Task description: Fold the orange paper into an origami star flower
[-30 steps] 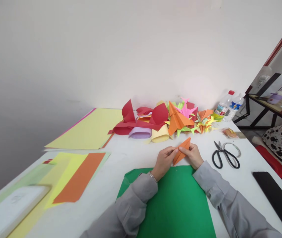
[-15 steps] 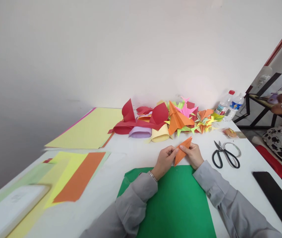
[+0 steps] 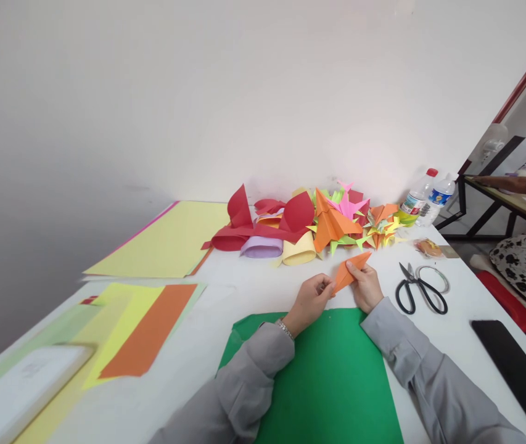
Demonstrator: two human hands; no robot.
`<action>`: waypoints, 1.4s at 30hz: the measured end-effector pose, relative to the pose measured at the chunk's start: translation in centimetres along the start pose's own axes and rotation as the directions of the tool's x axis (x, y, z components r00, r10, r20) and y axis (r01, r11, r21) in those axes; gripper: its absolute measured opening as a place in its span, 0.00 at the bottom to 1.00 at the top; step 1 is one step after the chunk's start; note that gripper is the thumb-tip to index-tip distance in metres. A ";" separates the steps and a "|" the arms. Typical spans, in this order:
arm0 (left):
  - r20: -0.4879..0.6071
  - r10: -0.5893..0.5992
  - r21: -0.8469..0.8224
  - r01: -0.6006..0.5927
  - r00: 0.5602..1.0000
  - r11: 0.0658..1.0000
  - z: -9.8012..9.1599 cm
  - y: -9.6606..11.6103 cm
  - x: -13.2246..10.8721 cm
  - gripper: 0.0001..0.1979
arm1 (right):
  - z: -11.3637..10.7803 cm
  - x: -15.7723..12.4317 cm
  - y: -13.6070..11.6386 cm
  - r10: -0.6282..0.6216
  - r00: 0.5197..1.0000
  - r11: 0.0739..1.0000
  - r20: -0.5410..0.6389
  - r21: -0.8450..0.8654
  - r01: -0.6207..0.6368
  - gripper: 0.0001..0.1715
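Note:
A small folded orange paper piece (image 3: 350, 271) is pinched between both my hands just above the white table. My left hand (image 3: 308, 302) is closed on its lower left end. My right hand (image 3: 365, 285) is closed on its middle, with the pointed tip sticking up to the right. Both hands hover at the far edge of a green paper sheet (image 3: 327, 382) that lies flat in front of me. A pile of folded and rolled coloured paper shapes (image 3: 309, 225) lies beyond the hands by the wall.
Black scissors (image 3: 417, 290) lie right of my right hand. Two water bottles (image 3: 427, 196) stand at the far right corner. Yellow and orange sheets (image 3: 147, 320) lie left, a large yellow sheet (image 3: 170, 240) behind. A black flat object (image 3: 517, 370) sits at right. Another person sits beyond the table's right edge.
The orange piece has shifted right and tilted flatter, its tip now pointing more to the right. My right hand moved with it; the person at far right moved an arm.

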State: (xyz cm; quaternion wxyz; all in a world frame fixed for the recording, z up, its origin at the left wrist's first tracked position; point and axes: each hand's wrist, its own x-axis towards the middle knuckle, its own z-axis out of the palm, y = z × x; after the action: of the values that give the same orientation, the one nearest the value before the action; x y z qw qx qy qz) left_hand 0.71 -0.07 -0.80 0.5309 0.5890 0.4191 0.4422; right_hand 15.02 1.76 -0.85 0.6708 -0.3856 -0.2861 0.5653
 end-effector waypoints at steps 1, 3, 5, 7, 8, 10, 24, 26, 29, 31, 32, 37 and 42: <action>0.002 0.000 0.016 0.000 1.000 1.000 0.0 0.1 0.0 0.11 | -0.1 0.0 0.0 0.005 1.000 1.000 -0.004 0.010 -0.005 0.13; 0.007 0.006 0.053 -0.006 1.000 0.999 -0.1 0.1 -0.1 0.10 | -0.2 0.1 -0.1 0.015 1.000 0.999 -0.014 0.034 -0.015 0.13; 0.010 0.012 0.075 -0.013 1.000 0.997 -0.2 0.2 -0.1 0.10 | -0.2 0.1 -0.2 0.021 1.000 0.998 -0.014 0.061 -0.020 0.13; 0.011 0.015 0.090 -0.016 1.000 0.996 -0.2 0.2 -0.1 0.09 | -0.1 0.1 -0.3 0.025 1.000 0.996 -0.006 0.082 -0.025 0.13; 0.009 0.016 0.099 -0.017 1.000 0.995 -0.3 0.2 -0.1 0.10 | -0.1 0.1 -0.3 0.028 1.000 0.996 -0.001 0.089 -0.028 0.13; 0.006 0.021 0.117 -0.022 1.000 0.993 -0.3 0.2 0.0 0.10 | -0.1 0.1 -0.3 0.036 0.999 0.995 0.004 0.098 -0.036 0.13; -0.036 0.072 0.086 -0.069 0.997 0.994 -0.3 0.7 -0.1 0.15 | 0.1 -0.6 -0.3 0.039 0.977 0.967 0.208 -0.255 0.015 0.12; -0.020 0.088 0.081 -0.086 0.996 0.993 -0.2 0.6 -0.1 0.17 | 0.3 -1.0 -0.4 0.055 0.969 0.944 0.243 -0.330 0.029 0.13; 0.029 0.074 0.081 -0.076 0.997 0.994 -0.1 0.2 0.0 0.19 | 0.5 -1.2 -0.6 0.055 0.968 0.936 0.245 -0.350 0.036 0.13; 0.052 0.053 0.097 -0.058 0.997 0.994 -0.1 -0.1 0.1 0.20 | 0.6 -1.3 -0.7 0.054 0.970 0.937 0.236 -0.347 0.032 0.13; 0.053 0.045 0.112 -0.051 0.998 0.992 -0.1 -0.2 0.1 0.21 | 0.6 -1.3 -0.7 0.054 0.972 0.938 0.231 -0.345 0.030 0.14; 0.048 0.047 0.182 -0.055 0.998 0.982 -0.2 0.2 0.0 0.24 | 0.4 -1.0 -0.6 0.060 0.981 0.964 0.184 -0.266 -0.009 0.13; 0.082 0.046 0.157 -0.058 0.996 0.986 -0.1 0.5 -0.1 0.20 | 0.3 -0.3 -0.4 0.020 0.999 0.998 0.049 -0.058 -0.018 0.13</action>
State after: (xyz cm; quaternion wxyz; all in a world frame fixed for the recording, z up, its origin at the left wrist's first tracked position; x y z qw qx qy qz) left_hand 0.56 -0.18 -0.30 0.4865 0.6570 0.4164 0.3978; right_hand 14.93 1.45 -0.35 0.6467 -0.3932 -0.3151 0.5726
